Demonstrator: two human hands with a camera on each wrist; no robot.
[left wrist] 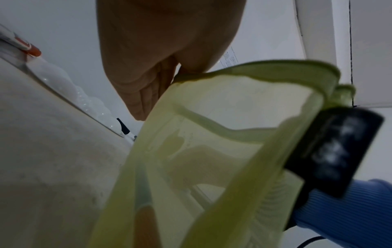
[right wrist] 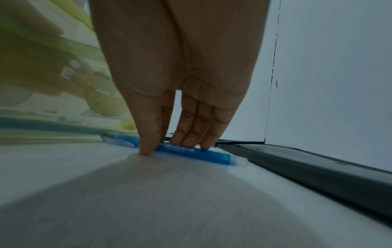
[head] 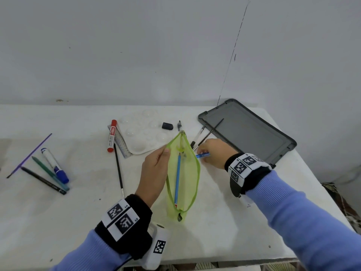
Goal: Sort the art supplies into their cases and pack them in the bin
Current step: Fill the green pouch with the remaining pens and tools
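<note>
Left hand (head: 154, 171) pinching the rim of the green pouch (head: 183, 178), holding its mouth wide. Pouch on the bench (head: 224, 222), blue pencil (head: 177, 178) already inside. Right hand (head: 212, 152) just beside the pouch, fingers (right wrist: 191, 127) and thumb clamped on a blue pen (right wrist: 191, 151) lying on the bench. Pen likely light, stiff, smooth and a bit slippery; best gripped mid-barrel. Pouch soft and floppy; best held by the zip edge.

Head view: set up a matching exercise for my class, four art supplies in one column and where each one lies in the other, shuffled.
Things:
1. blue pencil
2. blue pen
3. red marker
4. thin brush

Places:
A. partly on the grey lid
B. inside the green mesh pouch
C. on the ruler
D. under the right hand

Pairs: 1-B, 2-D, 3-C, 4-A
</note>
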